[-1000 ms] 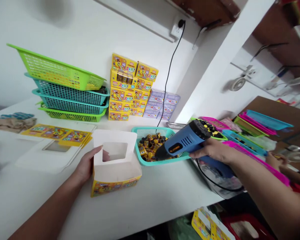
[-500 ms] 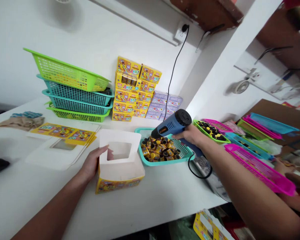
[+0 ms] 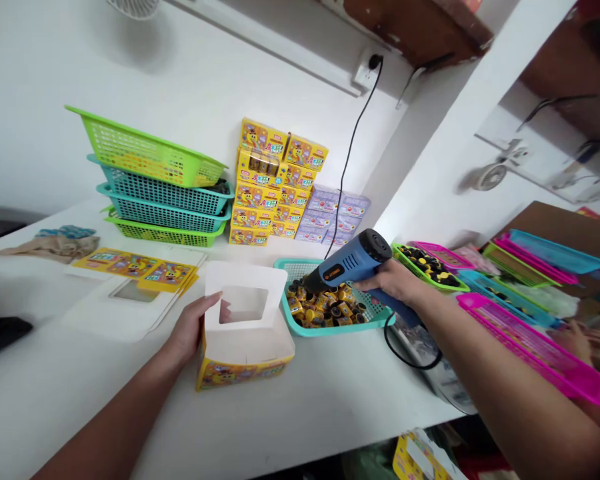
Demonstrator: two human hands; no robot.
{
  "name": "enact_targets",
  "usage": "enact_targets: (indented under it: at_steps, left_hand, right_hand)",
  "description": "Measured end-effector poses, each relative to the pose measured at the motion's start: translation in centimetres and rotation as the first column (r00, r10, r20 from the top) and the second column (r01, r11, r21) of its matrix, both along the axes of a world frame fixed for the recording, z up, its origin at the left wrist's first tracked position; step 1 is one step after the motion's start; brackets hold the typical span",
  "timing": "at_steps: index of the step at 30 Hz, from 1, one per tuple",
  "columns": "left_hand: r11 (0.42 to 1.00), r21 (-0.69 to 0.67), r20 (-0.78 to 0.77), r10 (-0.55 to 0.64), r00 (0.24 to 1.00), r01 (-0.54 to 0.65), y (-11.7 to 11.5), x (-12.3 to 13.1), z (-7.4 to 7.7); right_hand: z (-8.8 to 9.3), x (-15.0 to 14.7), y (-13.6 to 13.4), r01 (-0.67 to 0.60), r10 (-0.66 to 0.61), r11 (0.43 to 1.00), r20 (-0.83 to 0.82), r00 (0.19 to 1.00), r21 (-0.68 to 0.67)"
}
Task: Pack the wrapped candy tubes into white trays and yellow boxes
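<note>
My left hand (image 3: pixel 190 331) grips the left side of an open yellow carton (image 3: pixel 245 333) whose white lid with a cut-out window stands upright on the white table (image 3: pixel 290 413). My right hand (image 3: pixel 393 280) is wrapped round the handle of a blue heat gun (image 3: pixel 353 261). Its black nozzle points down and left over a teal basket (image 3: pixel 330 327) filled with several small yellow-and-black wrapped pieces (image 3: pixel 325 307). The basket sits just right of the carton.
Stacked green and teal baskets (image 3: pixel 165 193) and a pile of yellow boxes (image 3: pixel 275 183) stand at the back wall. Flat carton blanks (image 3: pixel 135 267) lie at the left. Pink, green and blue trays (image 3: pixel 520 327) crowd the right, where another person's hand (image 3: pixel 577 337) works. The gun's black cord (image 3: pixel 410 357) loops off the table edge.
My right hand swung the heat gun left from over the right-hand trays to over the teal basket, then dipped its nozzle toward the pieces. My left hand stayed on the carton.
</note>
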State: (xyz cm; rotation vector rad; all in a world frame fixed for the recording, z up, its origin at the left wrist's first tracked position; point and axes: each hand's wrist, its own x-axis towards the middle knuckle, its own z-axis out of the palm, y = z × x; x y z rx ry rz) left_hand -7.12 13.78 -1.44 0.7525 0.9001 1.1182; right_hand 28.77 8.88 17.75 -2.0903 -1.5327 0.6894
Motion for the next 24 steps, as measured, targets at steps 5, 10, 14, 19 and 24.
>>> enact_targets:
  at_steps: [5,10,14,19,24]
  left_hand:
    - [0.998,0.056,-0.044,0.044,0.998,-0.042,-0.1,-0.1,0.6]
    - [0.997,-0.007,-0.077,0.079,0.994,-0.08,0.1,-0.3,0.6]
    - [0.998,-0.02,-0.095,0.058,0.994,-0.06,0.0,-0.3,0.5]
    - [0.998,0.001,-0.074,0.059,0.996,-0.059,-0.3,-0.2,1.0]
    - [0.998,0.022,-0.064,0.063,0.996,-0.062,-0.4,-0.3,1.6]
  right_hand:
    - [0.7,0.7,-0.7,0.027,-0.055,0.997,0.467,0.882,0.068]
    - [1.1,3.0,-1.6,0.059,-0.06,0.998,0.284,0.957,0.01]
    - [0.6,4.5,-1.9,0.114,-0.123,0.992,0.629,0.767,0.055]
    - [1.1,5.9,-4.0,0.184,-0.164,0.983,0.367,0.916,-0.022]
    - [2.3,5.8,-7.4,0.176,-0.193,0.972,-0.106,0.975,-0.155]
